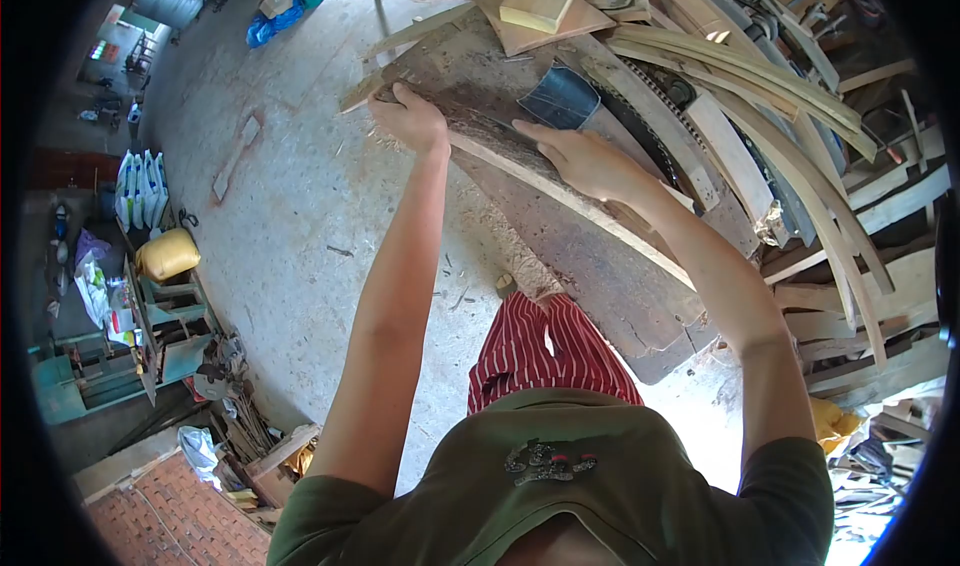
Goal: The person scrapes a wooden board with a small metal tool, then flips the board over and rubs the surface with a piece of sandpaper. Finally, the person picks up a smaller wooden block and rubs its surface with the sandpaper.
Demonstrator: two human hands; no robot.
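Note:
A long wooden board (550, 181) slants across a worn work surface (630, 231) in front of me, its pale edge towards my body. My left hand (412, 124) is closed on the board near its far left end, the thumb pointing up and most fingers hidden. Farther right along the same board, my right hand (595, 166) grips it from above, its index finger stretched forward. Just beyond the right hand lies a dark blue curved piece (562, 97).
A pale wood block (538, 2) rests on a flat piece at the back. Curved wood strips (740, 66) are heaped to the right. Across the concrete floor (290, 166) at left stand a yellow container (168, 255) and a rack (180, 351). Sawdust lies below the work surface.

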